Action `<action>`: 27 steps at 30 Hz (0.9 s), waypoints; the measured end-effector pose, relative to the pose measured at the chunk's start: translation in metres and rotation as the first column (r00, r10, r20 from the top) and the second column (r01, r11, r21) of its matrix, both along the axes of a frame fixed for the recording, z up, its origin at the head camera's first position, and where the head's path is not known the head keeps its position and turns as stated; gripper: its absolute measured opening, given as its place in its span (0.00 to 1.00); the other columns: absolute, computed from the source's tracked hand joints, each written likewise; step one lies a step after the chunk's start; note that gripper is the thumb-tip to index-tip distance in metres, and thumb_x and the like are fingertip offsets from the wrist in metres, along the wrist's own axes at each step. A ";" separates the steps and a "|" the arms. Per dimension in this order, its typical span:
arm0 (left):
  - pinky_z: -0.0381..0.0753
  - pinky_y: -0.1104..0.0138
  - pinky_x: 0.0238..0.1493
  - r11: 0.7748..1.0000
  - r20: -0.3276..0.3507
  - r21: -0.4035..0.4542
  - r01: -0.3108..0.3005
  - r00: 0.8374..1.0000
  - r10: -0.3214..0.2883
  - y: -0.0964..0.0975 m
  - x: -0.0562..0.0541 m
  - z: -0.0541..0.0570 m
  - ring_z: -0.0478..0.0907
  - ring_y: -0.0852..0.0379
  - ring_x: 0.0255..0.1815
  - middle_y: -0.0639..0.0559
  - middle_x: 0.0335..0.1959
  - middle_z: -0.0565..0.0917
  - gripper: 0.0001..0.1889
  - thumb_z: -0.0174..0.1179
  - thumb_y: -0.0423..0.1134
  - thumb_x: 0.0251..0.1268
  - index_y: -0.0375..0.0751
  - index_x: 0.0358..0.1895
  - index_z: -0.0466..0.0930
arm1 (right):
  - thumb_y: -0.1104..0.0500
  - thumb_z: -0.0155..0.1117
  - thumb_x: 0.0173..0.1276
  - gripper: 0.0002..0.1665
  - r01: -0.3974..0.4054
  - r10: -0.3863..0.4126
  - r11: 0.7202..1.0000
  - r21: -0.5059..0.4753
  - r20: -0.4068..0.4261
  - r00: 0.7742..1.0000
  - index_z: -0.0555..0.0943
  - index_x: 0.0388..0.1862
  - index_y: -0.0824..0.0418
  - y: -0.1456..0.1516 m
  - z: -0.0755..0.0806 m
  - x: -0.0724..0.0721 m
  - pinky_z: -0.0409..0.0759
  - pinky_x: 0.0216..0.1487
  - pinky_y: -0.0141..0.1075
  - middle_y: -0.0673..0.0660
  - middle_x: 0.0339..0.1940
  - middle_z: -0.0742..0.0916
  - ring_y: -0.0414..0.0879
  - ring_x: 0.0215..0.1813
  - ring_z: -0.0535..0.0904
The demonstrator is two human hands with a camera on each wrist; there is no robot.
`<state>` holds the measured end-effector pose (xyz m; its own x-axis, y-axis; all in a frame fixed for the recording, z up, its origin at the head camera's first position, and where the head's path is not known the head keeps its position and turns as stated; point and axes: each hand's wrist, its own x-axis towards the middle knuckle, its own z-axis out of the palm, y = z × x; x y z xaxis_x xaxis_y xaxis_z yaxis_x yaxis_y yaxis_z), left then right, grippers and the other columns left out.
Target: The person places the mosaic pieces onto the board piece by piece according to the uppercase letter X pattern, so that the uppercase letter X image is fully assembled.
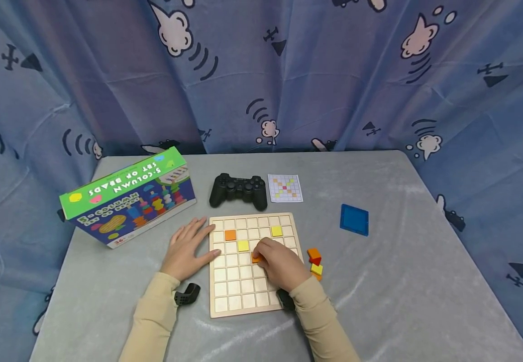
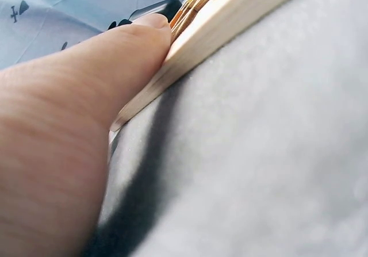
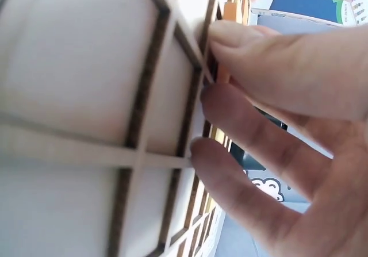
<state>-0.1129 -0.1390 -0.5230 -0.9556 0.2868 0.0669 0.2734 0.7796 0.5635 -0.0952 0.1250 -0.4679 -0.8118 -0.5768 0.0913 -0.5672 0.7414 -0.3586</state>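
Observation:
A square wooden grid board [image 1: 234,288] lies in front of me. An orange square tile [image 1: 255,258] is pinched in my right hand [image 1: 284,264] over a middle cell; whether it sits fully in the cell is hidden by the fingers. My left hand [image 1: 186,251] rests at the board's left edge, fingers extended, its thumb on the rim in the left wrist view. Set in cells are another orange tile [image 1: 230,235], a yellow tile [image 1: 243,246] and a second yellow tile [image 1: 277,231]. Several loose tiles [image 1: 317,269], orange, red and yellow, lie beside the board's right edge.
Behind the board are a black game controller [image 1: 238,191] and a small card [image 1: 285,188] printed with a coloured grid. A green and blue bead-set box [image 1: 130,201] stands at the left. To the right lies a shallow blue tray [image 1: 354,219] on the grey tablecloth [image 1: 406,296].

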 end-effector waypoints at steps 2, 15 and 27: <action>0.43 0.47 0.75 1.000 0.000 0.000 0.000 1.000 0.000 0.000 0.000 0.000 0.49 0.46 0.77 0.47 0.76 0.57 0.38 0.61 0.61 0.59 0.51 0.71 0.64 | 0.67 0.70 0.59 0.09 0.003 -0.003 1.000 0.003 -0.003 1.000 0.81 0.37 0.58 0.000 0.000 0.000 0.82 0.46 0.34 0.50 0.38 0.82 0.42 0.40 0.80; 0.44 0.46 0.74 1.000 -0.034 0.010 -0.001 0.999 0.002 0.000 -0.001 -0.002 0.51 0.44 0.76 0.46 0.75 0.59 0.38 0.61 0.62 0.59 0.51 0.71 0.66 | 0.67 0.70 0.58 0.10 0.006 -0.006 1.000 0.009 -0.032 0.999 0.81 0.37 0.57 0.000 -0.002 0.001 0.82 0.45 0.34 0.49 0.38 0.82 0.42 0.40 0.80; 0.43 0.47 0.75 1.000 -0.012 0.015 0.001 1.000 -0.001 0.001 0.001 0.002 0.50 0.45 0.77 0.46 0.75 0.59 0.38 0.61 0.61 0.59 0.50 0.71 0.65 | 0.65 0.69 0.61 0.09 0.060 -0.060 0.998 -0.018 -0.003 0.998 0.82 0.40 0.57 0.006 0.003 0.003 0.82 0.43 0.34 0.49 0.42 0.83 0.42 0.42 0.81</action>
